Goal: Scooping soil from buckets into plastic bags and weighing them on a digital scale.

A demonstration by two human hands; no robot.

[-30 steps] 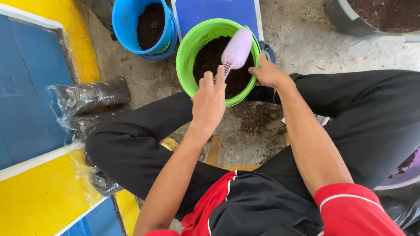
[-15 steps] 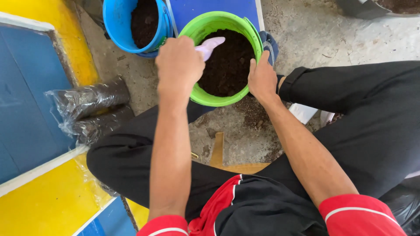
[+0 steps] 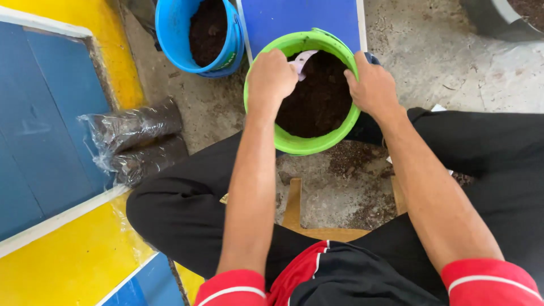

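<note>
One green bucket (image 3: pixel 306 144) of dark soil (image 3: pixel 320 99) sits on the concrete floor (image 3: pixel 442 62) between the seated person's knees, and everything else is placed from it. Over its near-left rim the left hand (image 3: pixel 271 76) is curled into a fist around the handle of a pale lilac scoop (image 3: pixel 301 61), whose blade pokes out just beyond the knuckles and lies over the soil. On the bucket's right rim the right hand (image 3: pixel 372 85) rests with fingers bent over the edge, thumb inside, gripping the plastic wall. Both forearms run back from the bucket toward red sleeves with a white stripe.

Just behind the bucket lies a blue board (image 3: pixel 306 20), its edge touching the far rim. Left of the bucket and slightly behind stands a blue bucket (image 3: pixel 175 39), also holding dark soil. Farther left of the green bucket, near the person's left knee, two clear plastic bags of soil (image 3: pixel 136 141) lie stacked on the floor beside a blue and yellow painted surface (image 3: pixel 51 141). In front of the bucket, spilled soil dusts the concrete, and a wooden stool edge (image 3: pixel 294 209) shows between the black trouser legs (image 3: pixel 181 209).
</note>
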